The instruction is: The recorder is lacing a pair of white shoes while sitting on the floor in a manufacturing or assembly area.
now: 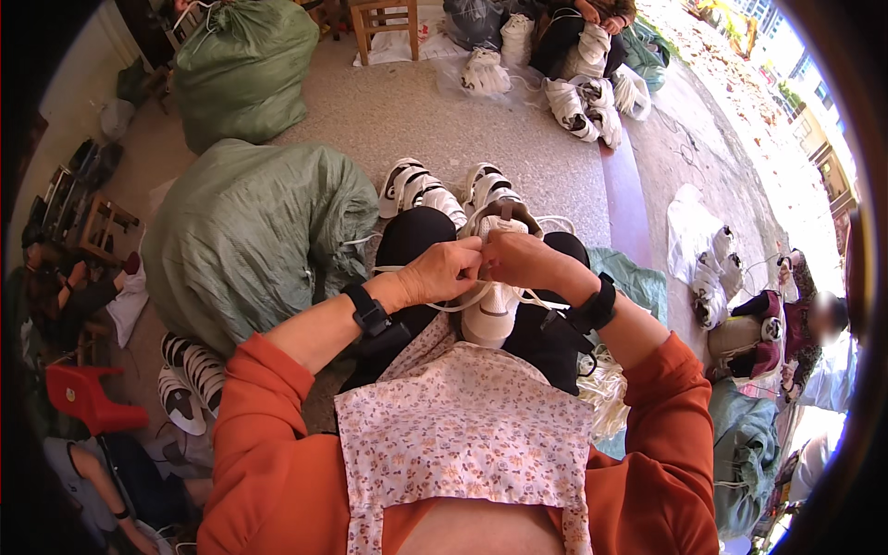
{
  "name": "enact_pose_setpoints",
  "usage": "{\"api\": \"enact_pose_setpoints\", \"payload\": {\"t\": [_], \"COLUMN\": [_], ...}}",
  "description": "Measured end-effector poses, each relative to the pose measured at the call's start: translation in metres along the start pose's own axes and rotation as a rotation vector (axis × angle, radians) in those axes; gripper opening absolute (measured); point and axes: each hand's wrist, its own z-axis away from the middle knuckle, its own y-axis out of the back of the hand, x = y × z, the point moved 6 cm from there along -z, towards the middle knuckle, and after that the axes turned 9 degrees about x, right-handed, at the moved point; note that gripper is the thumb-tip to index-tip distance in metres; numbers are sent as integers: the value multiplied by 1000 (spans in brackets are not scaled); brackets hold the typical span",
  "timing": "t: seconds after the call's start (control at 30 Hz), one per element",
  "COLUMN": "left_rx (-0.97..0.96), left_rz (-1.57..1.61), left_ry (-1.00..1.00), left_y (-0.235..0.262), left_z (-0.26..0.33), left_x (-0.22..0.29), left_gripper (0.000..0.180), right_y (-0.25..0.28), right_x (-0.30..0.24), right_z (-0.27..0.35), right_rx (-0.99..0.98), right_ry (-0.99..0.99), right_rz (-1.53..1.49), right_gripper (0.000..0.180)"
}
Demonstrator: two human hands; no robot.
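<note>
A white shoe (487,326) rests between my knees, its rounded toe pointing back at me. Over its upper, my left hand (442,270) is closed in a pinch on a white shoelace (474,301). Right beside it, my right hand (524,258) is closed too, fingers bent down at the lacing; its fingertips are partly hidden, and the two hands almost touch. Loose lace loops out on both sides of the shoe. Beyond my knees stand two rows of nested white shoes (421,190) with dark parts.
Big green sacks (245,245) fill the left side. By my right thigh lies a bundle of pale laces (603,393). More shoes (190,384) sit at lower left near a red plastic stool (92,398). Other people work at the far side, left and right.
</note>
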Motion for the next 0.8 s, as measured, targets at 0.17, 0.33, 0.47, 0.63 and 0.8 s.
{"api": "enact_pose_setpoints", "payload": {"t": [0.17, 0.33, 0.47, 0.63, 0.8], "left_rx": [40, 62, 73, 141, 114], "left_rz": [-10, -34, -73, -116, -102], "left_ry": [-43, -82, -91, -122, -128], "left_y": [-1, 2, 0, -2, -1], "left_z": [-2, 0, 3, 5, 7], "left_x": [5, 6, 7, 8, 8], "left_gripper": [12, 12, 11, 11, 13], "right_y": [-7, 2, 8, 2, 9], "right_x": [13, 1, -3, 3, -4], "right_z": [5, 3, 3, 1, 0], "right_rx": [-165, -34, -63, -74, -165], "right_ry": [-109, -99, -146, -119, -117], "right_rz": [-251, -113, -55, -143, -321], "right_gripper": [14, 16, 18, 14, 10]}}
